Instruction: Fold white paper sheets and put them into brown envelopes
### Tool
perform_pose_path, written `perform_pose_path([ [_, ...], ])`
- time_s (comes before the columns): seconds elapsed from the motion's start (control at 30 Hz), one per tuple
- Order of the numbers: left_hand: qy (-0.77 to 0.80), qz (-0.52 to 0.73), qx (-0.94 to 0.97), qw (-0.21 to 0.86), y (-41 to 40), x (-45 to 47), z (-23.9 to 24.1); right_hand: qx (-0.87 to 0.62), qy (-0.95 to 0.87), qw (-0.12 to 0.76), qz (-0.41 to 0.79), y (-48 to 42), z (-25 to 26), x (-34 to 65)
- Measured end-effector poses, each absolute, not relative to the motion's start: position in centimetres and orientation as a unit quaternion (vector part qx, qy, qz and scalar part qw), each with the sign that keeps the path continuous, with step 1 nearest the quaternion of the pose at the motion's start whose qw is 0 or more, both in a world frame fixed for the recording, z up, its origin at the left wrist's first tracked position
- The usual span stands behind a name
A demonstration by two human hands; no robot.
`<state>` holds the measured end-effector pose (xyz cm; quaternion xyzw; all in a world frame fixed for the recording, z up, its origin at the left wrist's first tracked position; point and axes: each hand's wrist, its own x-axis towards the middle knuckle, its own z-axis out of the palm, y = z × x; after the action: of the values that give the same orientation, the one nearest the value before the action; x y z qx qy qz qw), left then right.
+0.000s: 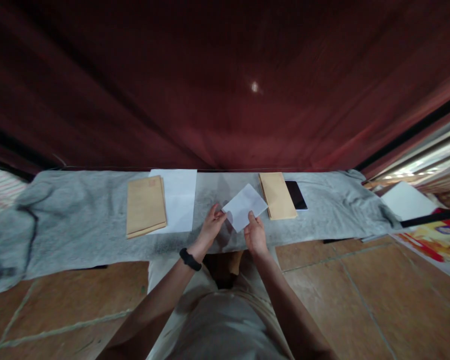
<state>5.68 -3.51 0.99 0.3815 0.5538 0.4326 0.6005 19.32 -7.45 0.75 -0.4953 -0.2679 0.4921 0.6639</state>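
Both my hands hold a folded white sheet of paper (244, 206) above a grey cloth (78, 230) spread over a low surface. My left hand (211, 226), with a black band on its wrist, pinches the paper's left edge. On the paper's lower right edge, the fingers of my right hand (255, 235) are closed. A stack of brown envelopes (277, 195) lies just right of the paper. Farther left, another stack of brown envelopes (146, 206) rests partly over a pile of white sheets (180, 199).
A black phone (296, 195) lies beside the right envelope stack. A dark red curtain (225, 85) hangs behind the cloth. Brown floor tiles (360, 295) run along the near side. At the far right are a white sheet (408, 201) and a colourful printed mat (440, 241).
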Motion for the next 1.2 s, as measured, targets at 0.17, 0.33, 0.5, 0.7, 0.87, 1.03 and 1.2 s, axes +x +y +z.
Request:
perform_pose_path([
  [0.17, 0.534, 0.444, 0.392, 0.603, -3.1, 6.3, -0.9, -0.484, -0.175, 0.675, 0.529, -7.7, -0.3, 19.5],
  [0.33, 0.541, 0.412, 0.491, 0.545, -1.4, 4.9, -1.9, -0.546, -0.166, 0.642, 0.512, -7.7, -1.6, 22.4],
  [0.5, 0.57, 0.356, 0.583, 0.457, -0.8, 4.0, -2.4, -0.627, -0.215, 0.596, 0.453, -7.2, -3.0, 25.2],
  [0.7, 0.589, 0.337, 0.63, 0.378, -0.9, 4.8, -2.4, -0.722, -0.396, 0.442, 0.355, -7.7, -2.9, 26.9],
  [0.87, 0.597, 0.296, 0.693, 0.274, -1.4, 5.1, -2.2, -0.797, -0.504, 0.245, 0.223, -7.7, -1.6, 27.2],
  [1.03, 0.484, 0.253, 0.827, 0.132, -4.1, 4.9, -2.1, -0.828, -0.521, 0.121, 0.165, -7.9, -1.0, 26.2],
  [1.2, 0.415, 0.151, 0.893, 0.085, -6.9, 4.9, -2.7, -0.82, -0.549, 0.131, 0.1, -8.6, -1.4, 26.0],
])
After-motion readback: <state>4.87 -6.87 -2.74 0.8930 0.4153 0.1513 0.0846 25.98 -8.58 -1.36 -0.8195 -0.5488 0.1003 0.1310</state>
